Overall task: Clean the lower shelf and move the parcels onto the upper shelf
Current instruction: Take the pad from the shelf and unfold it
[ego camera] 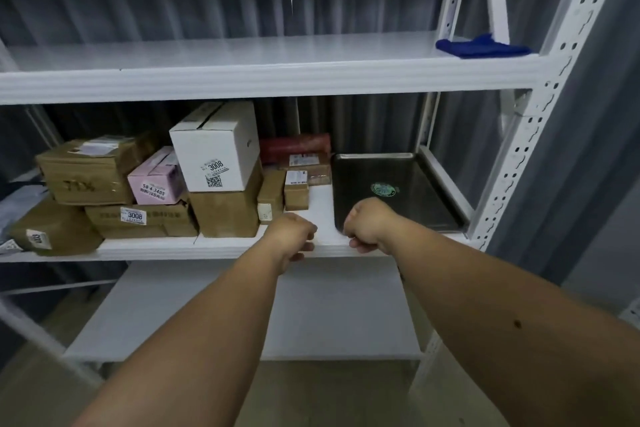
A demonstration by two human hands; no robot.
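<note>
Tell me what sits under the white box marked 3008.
The white box rests on a plain brown carton, with its left edge against the pink box. What lies behind the carton is hidden.

Dim, soft-focus wide-angle view; edges bow, glare on the upper shelf (242, 55).

Parcels (156, 184) stacked left on lower shelf (322, 215).

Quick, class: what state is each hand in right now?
Left hand: fingers curled, holding nothing visible, at the shelf edge.
Right hand: curled into a fist, holding nothing visible.
</note>
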